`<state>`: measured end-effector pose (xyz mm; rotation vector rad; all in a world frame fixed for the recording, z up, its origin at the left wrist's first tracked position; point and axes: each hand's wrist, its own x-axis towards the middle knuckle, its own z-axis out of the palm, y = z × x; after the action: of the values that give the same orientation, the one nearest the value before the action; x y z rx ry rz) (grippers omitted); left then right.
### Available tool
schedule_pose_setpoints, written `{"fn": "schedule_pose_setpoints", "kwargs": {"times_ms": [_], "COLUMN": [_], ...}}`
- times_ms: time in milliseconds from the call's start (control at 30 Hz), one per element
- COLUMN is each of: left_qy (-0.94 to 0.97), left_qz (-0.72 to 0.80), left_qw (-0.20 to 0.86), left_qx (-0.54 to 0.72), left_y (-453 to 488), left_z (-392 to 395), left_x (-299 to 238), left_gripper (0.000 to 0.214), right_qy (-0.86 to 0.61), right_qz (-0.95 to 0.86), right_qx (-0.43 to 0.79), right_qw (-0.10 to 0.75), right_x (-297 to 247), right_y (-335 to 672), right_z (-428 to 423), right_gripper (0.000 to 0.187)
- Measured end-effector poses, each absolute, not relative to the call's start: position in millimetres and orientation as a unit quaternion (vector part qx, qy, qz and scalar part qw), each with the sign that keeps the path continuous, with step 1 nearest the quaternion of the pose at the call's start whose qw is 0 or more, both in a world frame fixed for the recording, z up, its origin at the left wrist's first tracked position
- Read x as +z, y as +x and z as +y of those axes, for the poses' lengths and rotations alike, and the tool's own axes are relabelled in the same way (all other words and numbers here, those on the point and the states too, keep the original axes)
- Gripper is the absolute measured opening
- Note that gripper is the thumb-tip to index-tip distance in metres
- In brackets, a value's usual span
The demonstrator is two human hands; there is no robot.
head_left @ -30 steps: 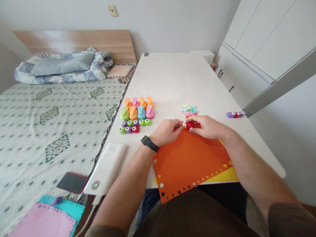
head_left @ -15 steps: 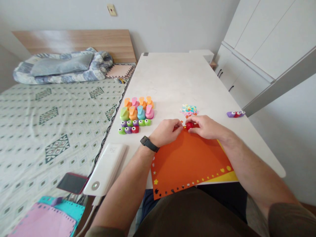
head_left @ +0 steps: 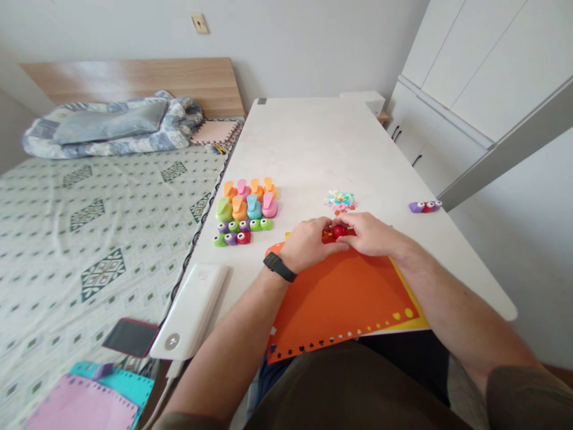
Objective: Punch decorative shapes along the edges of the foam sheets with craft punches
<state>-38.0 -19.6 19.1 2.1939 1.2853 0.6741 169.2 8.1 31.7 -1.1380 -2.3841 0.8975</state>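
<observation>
An orange sheet (head_left: pixel 340 298) with small shapes punched along its near edge lies on the white table (head_left: pixel 313 143), over a yellow sheet (head_left: pixel 414 319). At its far edge my right hand (head_left: pixel 369 234) is closed on a small red punch (head_left: pixel 339 231). My left hand (head_left: pixel 307 243), a black watch on its wrist, is closed beside the punch and pinches the sheet's far edge. A little heap of coloured cut-outs (head_left: pixel 341 200) lies just beyond my hands.
Larger punches (head_left: pixel 248 200) and small round punches (head_left: pixel 242 232) stand in rows to the left. Three small punches (head_left: pixel 425 206) sit by the right table edge. A white power bank (head_left: pixel 191 310) lies near left. A bed, a phone (head_left: pixel 131 336) and pink and teal sheets (head_left: pixel 89 400) are at left.
The orange sheet has turned clockwise and shifted left under my hands. My left hand has moved in closer to the red punch. My right hand has stayed on the punch.
</observation>
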Motion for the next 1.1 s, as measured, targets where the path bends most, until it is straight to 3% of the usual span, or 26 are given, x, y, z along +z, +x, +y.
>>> {"fn": "schedule_pose_setpoints", "kwargs": {"times_ms": [533,900,1100], "left_qy": [0.828,0.829,0.828], "left_qz": [0.462,0.46,0.449], "left_qw": [0.231,0.235,0.241], "left_qx": [0.218,0.214,0.234], "left_y": [-35,-36,-35], "left_z": [-21,-21,-21], "left_x": [21,22,22], "left_gripper": [0.039,0.035,0.042], "right_qy": [-0.406,-0.423,-0.418], "right_qz": [-0.859,-0.838,-0.826], "right_qx": [0.262,0.294,0.323], "right_qw": [0.167,0.181,0.197], "right_x": [26,20,22], "right_y": [165,164,169], "right_z": [8,8,8], "right_gripper": [0.018,0.018,0.021]}}
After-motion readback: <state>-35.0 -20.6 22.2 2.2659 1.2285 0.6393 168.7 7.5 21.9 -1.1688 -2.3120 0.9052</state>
